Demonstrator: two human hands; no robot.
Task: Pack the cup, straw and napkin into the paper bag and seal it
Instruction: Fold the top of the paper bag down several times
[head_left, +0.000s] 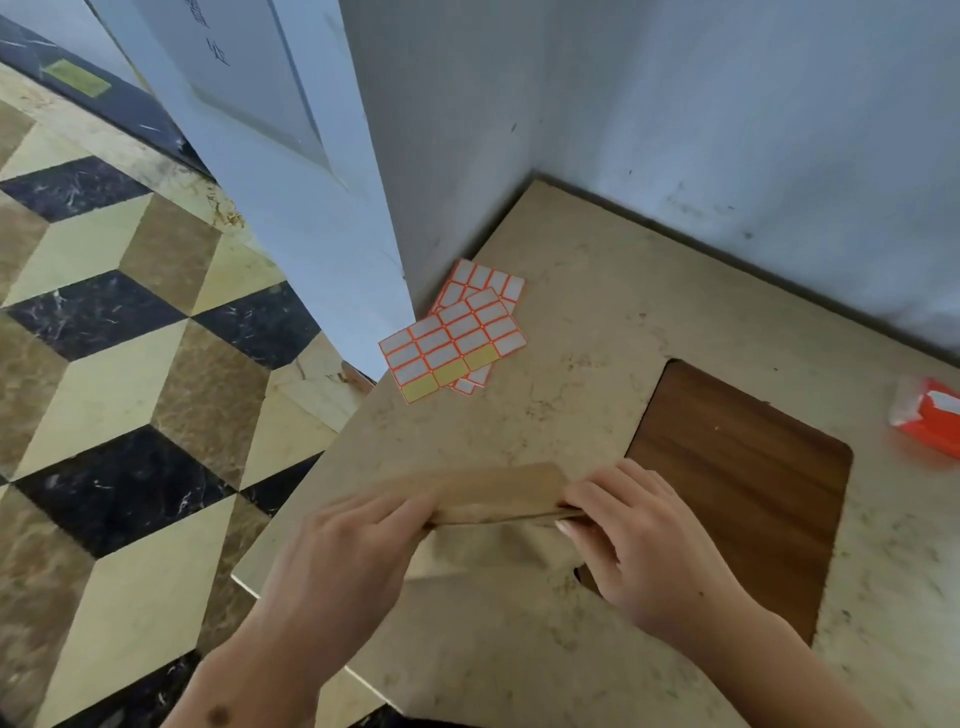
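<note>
**Now: paper bag top folded over, held at both ends**

Down at the near edge of the beige stone counter (597, 322), a brown paper bag (493, 551), top flap folded over toward the camera. Left hand (353, 551) gripping the flap's left end, fingers (400, 512) curled round it. Right hand (639, 540) pinching the flap's right end, fingers (602, 493) pressed close together on top, thumb beneath. Cup, straw and napkin nowhere visible. Beyond the bag, near the wall corner, two overlapping label sheets (457, 343) with orange borders. At the right edge, blurred, an orange-and-white packet (927, 421). Beside the right hand, a dark wood inset (737, 467) in the counter.
</note>
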